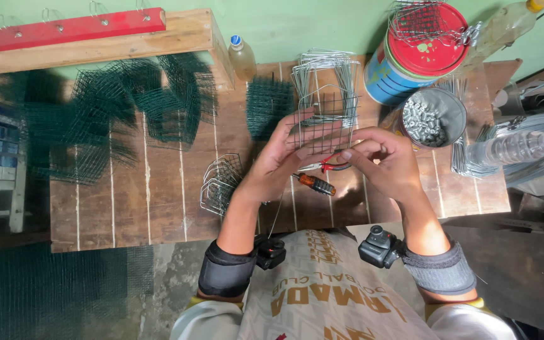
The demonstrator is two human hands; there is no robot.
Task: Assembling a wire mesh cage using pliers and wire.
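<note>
Left hand (pixel 278 160) and right hand (pixel 382 160), fingers curled, pinch small wire mesh panel (pixel 323 119) held upright above wooden bench (pixel 158 208). Panel looks light, springy, cut ends likely sharp; best gripped along edge wires. Pliers (pixel 330 165), screwdriver (pixel 315 184) lie beneath.

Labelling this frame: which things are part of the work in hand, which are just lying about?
In hand: left hand and right hand hold a bare wire mesh panel.

Lying about: red-handled pliers, orange-handled screwdriver, green mesh pieces, tin of metal clips, red-lidded can, plastic bottle.
</note>
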